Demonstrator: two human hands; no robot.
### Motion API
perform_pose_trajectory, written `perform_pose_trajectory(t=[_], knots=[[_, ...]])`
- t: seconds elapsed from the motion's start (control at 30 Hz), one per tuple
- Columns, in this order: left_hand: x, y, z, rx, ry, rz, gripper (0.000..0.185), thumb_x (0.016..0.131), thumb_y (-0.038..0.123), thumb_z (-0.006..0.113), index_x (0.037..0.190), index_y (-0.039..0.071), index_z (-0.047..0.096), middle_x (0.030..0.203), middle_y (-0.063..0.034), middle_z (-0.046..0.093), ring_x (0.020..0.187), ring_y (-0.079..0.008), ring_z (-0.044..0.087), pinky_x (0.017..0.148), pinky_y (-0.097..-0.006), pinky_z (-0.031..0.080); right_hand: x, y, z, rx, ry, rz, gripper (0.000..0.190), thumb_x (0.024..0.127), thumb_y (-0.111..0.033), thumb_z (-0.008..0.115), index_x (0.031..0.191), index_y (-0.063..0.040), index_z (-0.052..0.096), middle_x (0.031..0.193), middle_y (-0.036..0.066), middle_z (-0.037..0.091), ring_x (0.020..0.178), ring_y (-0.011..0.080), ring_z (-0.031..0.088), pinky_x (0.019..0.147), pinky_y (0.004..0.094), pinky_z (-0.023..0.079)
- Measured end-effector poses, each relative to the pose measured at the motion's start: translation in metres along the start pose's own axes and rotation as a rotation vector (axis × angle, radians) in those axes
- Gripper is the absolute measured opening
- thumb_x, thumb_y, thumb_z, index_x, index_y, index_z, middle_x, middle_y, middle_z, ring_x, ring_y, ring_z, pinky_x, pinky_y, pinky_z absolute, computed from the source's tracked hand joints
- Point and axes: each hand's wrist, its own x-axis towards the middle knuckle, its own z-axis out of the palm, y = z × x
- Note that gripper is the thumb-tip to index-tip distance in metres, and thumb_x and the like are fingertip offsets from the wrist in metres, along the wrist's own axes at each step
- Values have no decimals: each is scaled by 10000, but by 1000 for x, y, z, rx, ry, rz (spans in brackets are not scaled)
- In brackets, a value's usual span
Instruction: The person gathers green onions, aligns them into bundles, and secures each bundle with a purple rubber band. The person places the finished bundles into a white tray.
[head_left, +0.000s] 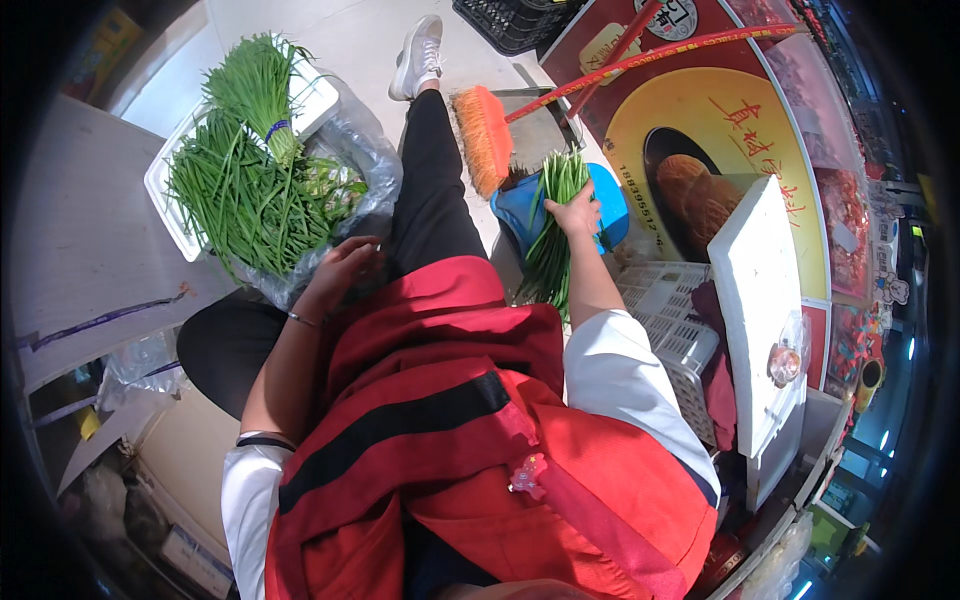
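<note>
My right hand (576, 212) is closed around a bundle of green garlic chives (553, 255), above a blue plastic stool or container (611, 202) whose kind I cannot settle. Over my lap, beside a clear plastic bag (367, 161), my left hand (346, 266) has its fingers partly curled; whether it touches anything is unclear. A white foam box (161, 191) at the left holds a loose heap of chives (232, 199). On top of that heap lies a bundle of chives (251, 86) tied with a purple band (277, 130).
An orange broom (491, 139) and a dustpan (536, 120) stand ahead on the floor. At the right are a white plastic basket (667, 300) and an upright white foam lid (757, 322). A black crate (506, 26) sits farther ahead. Wooden panels (97, 225) flank the left side.
</note>
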Motion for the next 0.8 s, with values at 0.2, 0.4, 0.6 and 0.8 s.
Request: perform_pose_trajectory(t=[0.2, 0.4, 0.6, 0.8], knots=[[-8, 9, 6, 0, 63, 43, 353, 977, 280, 553, 1264, 75, 543, 1045, -42, 640, 921, -122, 608, 818, -285, 490, -3, -5, 0, -5, -11, -1, 1126, 673, -412, 831, 1513, -238, 103, 1383, 223, 406, 1256, 374, 452, 979, 525, 412], [-20, 50, 28, 85, 29, 203, 337, 962, 249, 566, 1228, 43, 552, 1038, -58, 635, 915, -127, 605, 828, -272, 478, 9, 4, 7, 20, 43, -108, 1072, 677, -350, 823, 1500, -218, 150, 1250, 218, 555, 1153, 383, 556, 922, 489, 478], [-16, 98, 64, 276, 58, 286, 331, 934, 253, 607, 1170, 26, 566, 979, -17, 624, 875, -102, 589, 800, -249, 464, 21, 10, -1, 77, -10, -121, 1012, 682, -293, 795, 1488, -246, 186, 1192, 172, 633, 1082, 346, 624, 898, 445, 503], [22, 123, 135, 349, -51, 593, 247, 894, 134, 657, 1081, -17, 601, 889, 14, 602, 838, -53, 549, 763, -201, 444, 31, 26, -1, 374, -46, -232, 978, 656, -257, 796, 1458, -213, 237, 1182, 171, 638, 1076, 354, 621, 887, 442, 489]])
